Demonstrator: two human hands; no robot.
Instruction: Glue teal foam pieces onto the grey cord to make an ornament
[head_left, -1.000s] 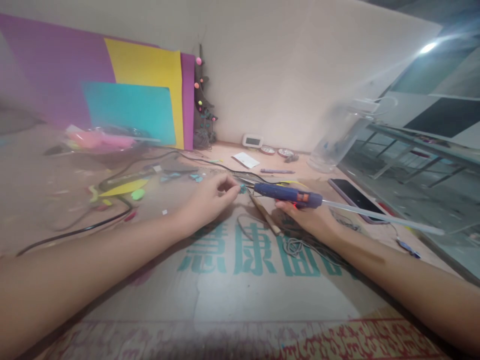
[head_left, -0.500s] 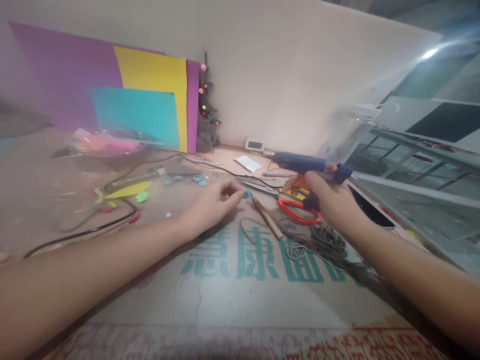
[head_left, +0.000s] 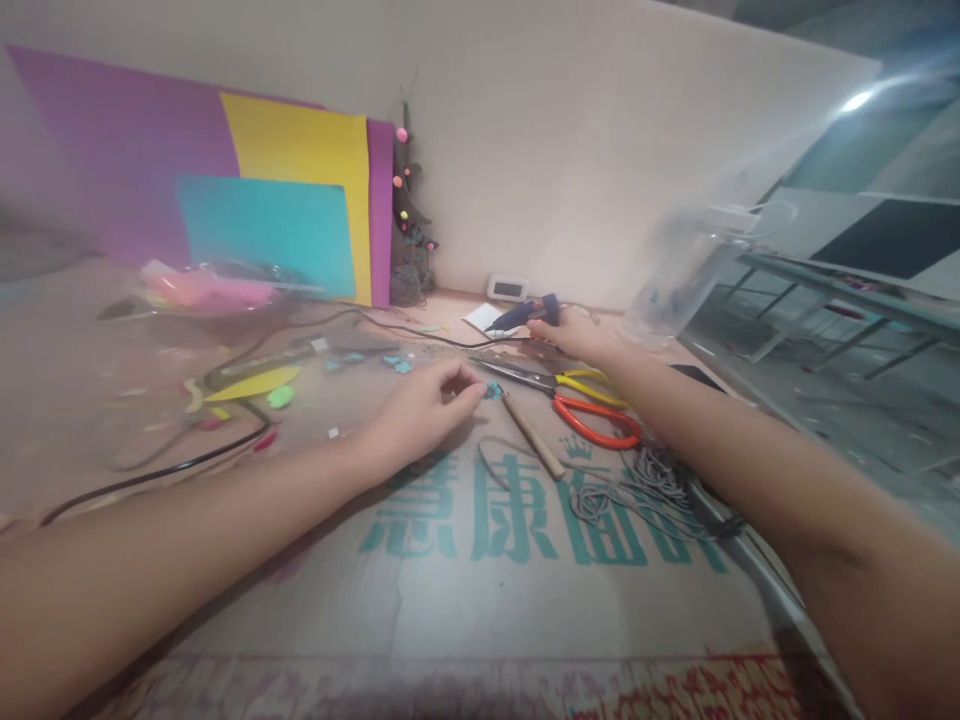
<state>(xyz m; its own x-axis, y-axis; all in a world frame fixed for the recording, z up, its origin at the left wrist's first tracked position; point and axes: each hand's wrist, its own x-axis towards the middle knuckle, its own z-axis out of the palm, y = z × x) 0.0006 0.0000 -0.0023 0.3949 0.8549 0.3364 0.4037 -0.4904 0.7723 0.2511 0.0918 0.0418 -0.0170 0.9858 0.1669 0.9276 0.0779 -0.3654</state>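
Viewing the bench point(head_left: 450, 305): from far away, I see both my hands over it.
Scissors point(head_left: 556, 380): lying right of my left hand, on the near side of my right.
Left hand point(head_left: 431, 405): thumb and forefinger pinching the teal piece point(head_left: 493, 390).
Right hand point(head_left: 571, 333): reaching farther, gripping the glue gun point(head_left: 517, 315).
Glue gun: forward and right of the left hand; long axis slanting, nozzle leftward and slightly nearer.
Wooden-handled tool point(head_left: 534, 437): its tip beside the teal piece.
Teal piece: at left fingertips, apart from the nozzle.
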